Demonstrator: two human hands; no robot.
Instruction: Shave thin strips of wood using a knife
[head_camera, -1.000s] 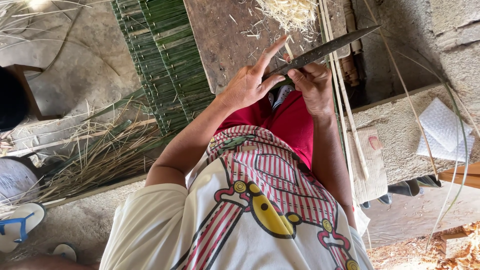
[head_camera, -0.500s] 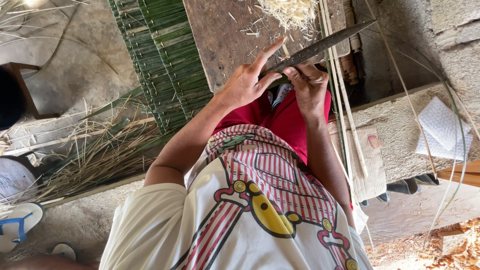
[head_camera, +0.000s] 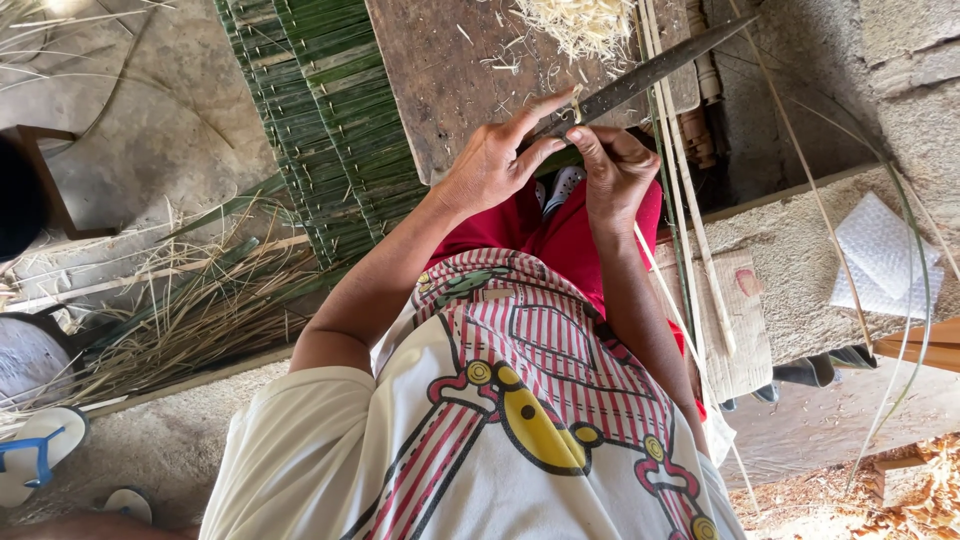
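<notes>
Rough concrete ground (head_camera: 150, 130) filled the upper left of the frame, with a mat of green woven strips (head_camera: 320, 130) running down to a heap of dry grass (head_camera: 190, 310) at left. Above centre lay a worn wooden board (head_camera: 450, 70) strewn with pale shavings (head_camera: 580, 22). Over it, the right hand (head_camera: 618, 172) was closed around the handle end of a long dark blade (head_camera: 650, 72) pointing to the upper right, while the left hand (head_camera: 490, 160), fingers extended, pinched a thin pale strip (head_camera: 574, 100) against that blade.

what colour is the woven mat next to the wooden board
Green, woven mat left of the wooden board; head view.
</notes>
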